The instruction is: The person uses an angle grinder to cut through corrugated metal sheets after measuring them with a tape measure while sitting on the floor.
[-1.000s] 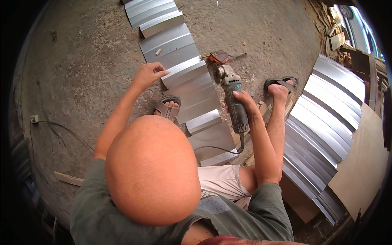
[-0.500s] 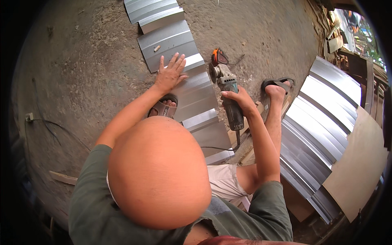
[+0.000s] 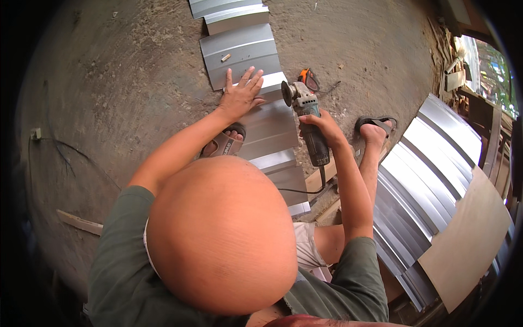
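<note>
My left hand (image 3: 241,99) lies flat with spread fingers on a long ribbed metal sheet (image 3: 239,52), pressing near a raised rib. In my right hand (image 3: 323,127) is an angle grinder (image 3: 314,139), gripped round its body. The grinder's disc (image 3: 287,94) is at the right edge of the sheet, level with my left hand. Whether it touches the metal I cannot tell. A small tan stub (image 3: 226,58) rests on the sheet beyond my fingers.
An orange and black tape measure (image 3: 309,80) lies on the floor past the grinder. The power cord (image 3: 305,191) runs from its rear across the sheet. At right are more ribbed metal sheets (image 3: 430,158), a plywood panel (image 3: 468,240) and stacked wood. My sandalled feet flank the sheet.
The grinder has shifted left, bringing its disc closer to the sheet's edge. My left hand keeps its place on the metal. The whole view has swung slightly.
</note>
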`<state>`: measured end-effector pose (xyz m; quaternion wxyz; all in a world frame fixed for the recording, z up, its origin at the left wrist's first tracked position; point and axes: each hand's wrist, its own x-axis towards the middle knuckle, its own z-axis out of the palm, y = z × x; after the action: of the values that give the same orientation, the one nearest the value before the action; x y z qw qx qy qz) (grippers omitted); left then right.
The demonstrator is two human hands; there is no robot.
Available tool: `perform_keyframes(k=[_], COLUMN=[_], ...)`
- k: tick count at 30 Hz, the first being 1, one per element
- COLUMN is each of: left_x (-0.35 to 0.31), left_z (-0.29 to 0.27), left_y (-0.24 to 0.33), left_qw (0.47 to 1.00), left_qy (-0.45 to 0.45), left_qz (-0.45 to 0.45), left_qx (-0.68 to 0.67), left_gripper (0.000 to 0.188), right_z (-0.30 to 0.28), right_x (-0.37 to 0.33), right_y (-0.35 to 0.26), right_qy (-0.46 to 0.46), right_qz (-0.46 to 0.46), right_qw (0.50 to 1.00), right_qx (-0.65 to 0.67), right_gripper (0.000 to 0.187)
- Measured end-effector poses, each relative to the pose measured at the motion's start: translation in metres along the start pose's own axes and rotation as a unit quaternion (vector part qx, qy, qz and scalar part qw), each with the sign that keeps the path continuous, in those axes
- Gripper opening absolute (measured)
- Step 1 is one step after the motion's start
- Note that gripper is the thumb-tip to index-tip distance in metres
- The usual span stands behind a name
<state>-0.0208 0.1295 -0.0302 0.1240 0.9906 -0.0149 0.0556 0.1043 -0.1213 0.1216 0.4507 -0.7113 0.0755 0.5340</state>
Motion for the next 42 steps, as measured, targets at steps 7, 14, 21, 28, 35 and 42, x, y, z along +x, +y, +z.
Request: perform_keyframes(k=[7,14,21,28,35,42], left_x=[-0.001,0.001,0.001,0.001,0.002,0.001], left_z=[-0.004,-0.005,-0.003,-0.004,-0.004,0.001], left_y=[0.002,0.003,0.002,0.003,0.003,0.002], left_qw=[1.0,1.0,1.0,1.0,0.999,1.0], left_qy=[-0.017,-0.019,-0.018,-0.015,-0.02,-0.009], left_qz=[-0.015,-0.017,-0.017,-0.015,-0.018,-0.008], left_qx=[-0.005,-0.01,-0.01,-0.019,-0.025,-0.025], left_gripper=[0.071,0.07,0.072,0.073,0.073,0.072], right_z=[-0.001,-0.003,-0.003,-0.003,-0.007,-0.007], right_x=[0.003,0.007,0.007,0.005,0.01,0.012], right_y=[0.004,0.005,0.005,0.004,0.005,0.004], right_qy=[0.002,-0.006,0.001,-0.006,-0.01,-0.007], right_qz=[0.004,-0.002,-0.001,0.008,0.019,0.018], right_qw=[1.0,1.0,1.0,1.0,1.0,1.0], right_qx=[-0.001,0.002,-0.006,0.003,-0.012,-0.016], right_gripper=[0.043,0.044,0.041,0.043,0.043,0.044])
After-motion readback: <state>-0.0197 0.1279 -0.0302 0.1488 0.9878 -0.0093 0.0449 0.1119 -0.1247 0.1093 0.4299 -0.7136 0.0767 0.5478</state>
